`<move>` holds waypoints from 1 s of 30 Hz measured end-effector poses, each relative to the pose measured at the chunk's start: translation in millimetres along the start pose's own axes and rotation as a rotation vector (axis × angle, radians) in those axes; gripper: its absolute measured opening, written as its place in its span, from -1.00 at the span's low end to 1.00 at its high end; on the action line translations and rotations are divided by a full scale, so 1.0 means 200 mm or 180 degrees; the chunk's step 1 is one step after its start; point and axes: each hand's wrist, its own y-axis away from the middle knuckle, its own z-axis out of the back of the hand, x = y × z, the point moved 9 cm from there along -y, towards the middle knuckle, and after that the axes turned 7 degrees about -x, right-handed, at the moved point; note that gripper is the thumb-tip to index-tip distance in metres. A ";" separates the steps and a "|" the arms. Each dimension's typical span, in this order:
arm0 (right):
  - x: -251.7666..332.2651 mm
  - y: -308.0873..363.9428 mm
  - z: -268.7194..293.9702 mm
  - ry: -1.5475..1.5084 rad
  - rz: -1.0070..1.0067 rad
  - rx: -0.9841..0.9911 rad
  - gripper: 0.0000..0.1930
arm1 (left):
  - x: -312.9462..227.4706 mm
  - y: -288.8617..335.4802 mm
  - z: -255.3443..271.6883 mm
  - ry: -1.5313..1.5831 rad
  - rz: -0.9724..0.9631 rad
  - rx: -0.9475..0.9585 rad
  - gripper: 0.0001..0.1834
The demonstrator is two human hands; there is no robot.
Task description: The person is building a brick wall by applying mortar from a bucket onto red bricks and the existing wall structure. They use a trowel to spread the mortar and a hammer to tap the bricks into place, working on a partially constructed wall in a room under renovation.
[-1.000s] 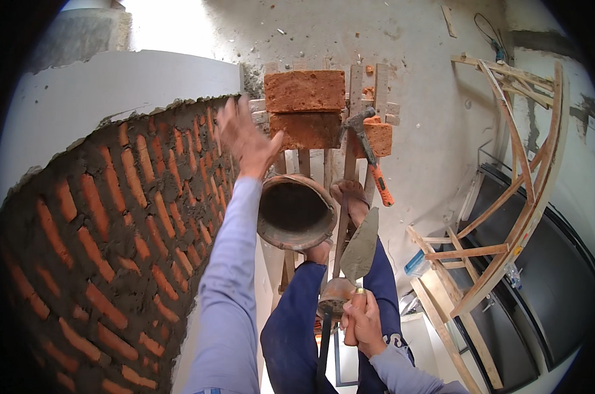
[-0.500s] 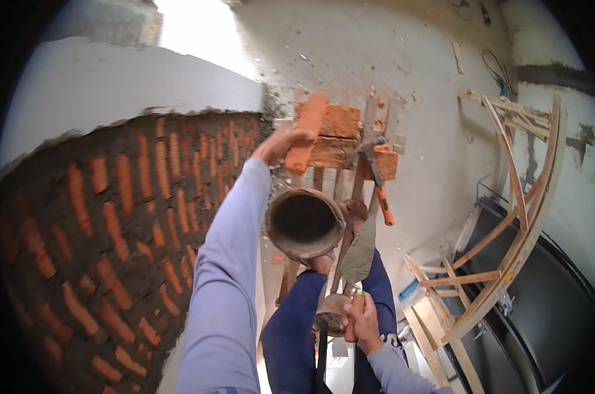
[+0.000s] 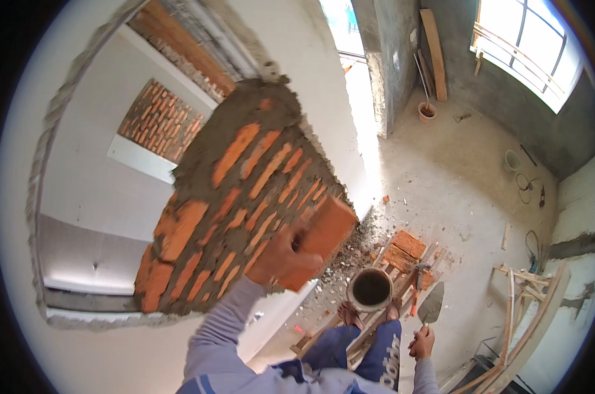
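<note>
An orange brick (image 3: 331, 231) is gripped in my left hand (image 3: 279, 255), raised in front of the brick wall (image 3: 264, 177) with its grey mortar joints. My right hand (image 3: 422, 343) is closed round the handle of a trowel (image 3: 432, 303), whose pointed blade is grey with mortar. Between my feet and the bricks stands a round bucket (image 3: 355, 303), dark inside. Beyond it, more bricks (image 3: 402, 249) lie on wooden planks, beside a hammer (image 3: 415, 299) with an orange grip.
Rubble (image 3: 350, 253) lies along the wall's foot. At the right stands a curved wooden frame (image 3: 530, 322). Farther off are a small bucket (image 3: 427, 111) by leaning boards, a pale bucket (image 3: 512, 160) and a window (image 3: 524, 46). An opening lies left of the brickwork.
My left hand has lifted the brick off the stack and carried it up to the wall. The view has tilted up and left. The trowel stays in my right hand.
</note>
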 end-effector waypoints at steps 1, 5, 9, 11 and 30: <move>0.01 0.11 0.05 -0.0039 0.0004 -0.0146 -0.81 | -0.24 0.10 0.14 0.0168 -0.0148 -0.0119 0.05; 0.24 0.13 0.17 -0.0458 0.0160 -0.0496 -0.81 | -0.93 0.18 0.62 -0.0830 -0.1093 -0.0846 0.01; 0.42 0.05 0.08 -0.0385 0.0133 -0.0427 -0.83 | -1.24 0.02 1.04 -0.3077 -0.1206 -0.1612 0.07; 0.55 0.00 -0.02 -0.0124 0.0221 -0.0069 -0.85 | -1.21 -0.11 1.19 -0.3585 -0.1087 -0.1936 0.10; 1.09 -0.02 -0.15 0.1004 0.0712 0.0629 -0.82 | -1.03 -0.51 1.28 -0.3742 -0.0400 -0.1847 0.10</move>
